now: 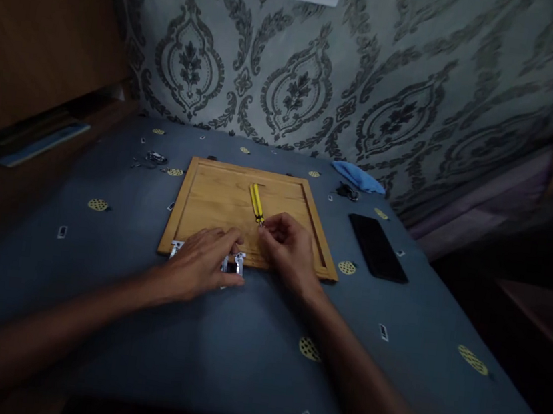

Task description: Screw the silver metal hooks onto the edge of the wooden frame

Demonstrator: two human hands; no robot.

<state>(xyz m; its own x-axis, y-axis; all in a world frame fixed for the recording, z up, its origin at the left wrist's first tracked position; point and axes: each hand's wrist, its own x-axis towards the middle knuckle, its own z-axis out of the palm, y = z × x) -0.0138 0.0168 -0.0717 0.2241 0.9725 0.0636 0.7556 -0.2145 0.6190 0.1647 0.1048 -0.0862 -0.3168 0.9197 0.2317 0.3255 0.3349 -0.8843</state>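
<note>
A wooden tray [218,193] lies on a blue patterned cloth [239,350]. On the tray rests a yellow-handled tool [256,202], pointing away from me. My right hand [289,249] is closed in a pinch at the tool's near end. My left hand [202,262] lies over a silver metal part [238,263] at the tray's front edge, fingers curled on it. Part of the metal piece is hidden under the hand.
A black phone [377,247] lies right of the tray. A blue cloth [358,176] and a small dark object [347,191] sit at the back right. Small metal bits [154,158] are scattered at the back left. A wooden cabinet [35,36] stands on the left.
</note>
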